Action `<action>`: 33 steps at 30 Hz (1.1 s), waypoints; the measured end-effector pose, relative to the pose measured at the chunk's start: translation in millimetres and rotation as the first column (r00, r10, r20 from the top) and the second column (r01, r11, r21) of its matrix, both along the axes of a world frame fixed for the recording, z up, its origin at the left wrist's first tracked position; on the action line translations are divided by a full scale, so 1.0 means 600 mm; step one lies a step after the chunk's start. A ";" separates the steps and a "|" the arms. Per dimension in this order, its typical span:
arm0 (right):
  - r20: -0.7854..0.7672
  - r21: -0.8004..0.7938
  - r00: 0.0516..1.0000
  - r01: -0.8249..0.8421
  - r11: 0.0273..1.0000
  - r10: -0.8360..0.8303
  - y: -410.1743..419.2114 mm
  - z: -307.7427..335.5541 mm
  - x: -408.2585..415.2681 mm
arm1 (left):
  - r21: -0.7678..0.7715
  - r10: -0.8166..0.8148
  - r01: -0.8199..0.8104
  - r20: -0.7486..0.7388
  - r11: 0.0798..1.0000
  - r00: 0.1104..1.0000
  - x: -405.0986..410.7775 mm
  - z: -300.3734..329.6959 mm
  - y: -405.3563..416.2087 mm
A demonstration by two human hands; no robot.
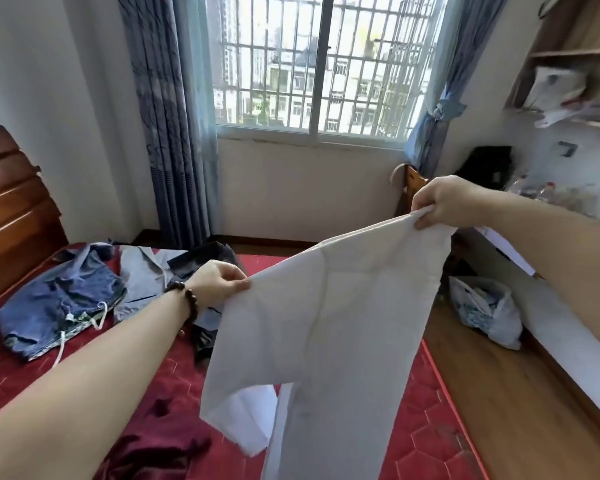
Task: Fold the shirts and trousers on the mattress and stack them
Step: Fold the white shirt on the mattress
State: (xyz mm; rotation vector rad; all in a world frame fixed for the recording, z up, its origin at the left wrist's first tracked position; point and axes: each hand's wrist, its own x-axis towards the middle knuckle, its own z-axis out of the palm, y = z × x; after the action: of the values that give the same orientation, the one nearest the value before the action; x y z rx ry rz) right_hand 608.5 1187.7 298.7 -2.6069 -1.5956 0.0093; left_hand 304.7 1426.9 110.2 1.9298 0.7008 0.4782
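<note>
Head view is showing a person holding a pale grey-white cotton shirt (329,327) up in the air over a red quilted mattress (426,417). The left hand (219,282), with a dark wooden bead bracelet (187,301) on its wrist, is pinching one upper corner of the cloth between thumb and fingers, closed tight on it. The right hand (437,202) is gripping the other upper corner, higher and further out, fingers curled shut over the fabric. The garment is hanging slack between them, a short sleeve dangling at lower left and the hem dropping out of sight below.

Further back on the mattress, blue drawstring denim shorts (59,306), a grey collared shirt (142,278) and a dark garment (201,261) are lying loose and unfolded; a maroon cloth (160,445) is bunched near the front edge. No folded stack is visible.

This is looking like the spreading-out step, early in the task. The next move is probably calling for lowering the shirt flat onto a bare patch of mattress, keeping both corners taut so it lands smooth, before folding the sleeves inward.
</note>
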 end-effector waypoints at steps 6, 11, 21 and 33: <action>0.140 0.228 0.989 0.016 0.974 -0.049 0.053 -0.018 0.109 | 0.103 0.184 -0.190 0.062 0.976 0.981 0.136 0.026 0.067; 0.316 0.344 0.949 -0.107 0.933 -0.008 0.048 0.000 0.163 | 0.263 0.178 -0.204 0.119 0.943 0.977 0.194 0.088 0.097; 0.361 0.259 0.931 -0.158 0.953 0.056 -0.005 -0.133 0.135 | 0.349 0.194 -0.201 0.056 0.915 0.979 0.192 -0.009 0.081; 0.037 -0.396 0.994 0.108 0.912 -0.102 -0.215 -0.726 -0.073 | 0.203 -0.075 0.229 -0.571 0.952 0.817 0.024 -0.536 -0.123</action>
State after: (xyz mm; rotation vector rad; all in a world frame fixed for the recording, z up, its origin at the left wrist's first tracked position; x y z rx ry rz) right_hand 564.4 1058.7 -136.8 -2.9964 -1.5981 0.3438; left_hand 319.0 1352.8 -211.6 2.3906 0.8706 -0.1254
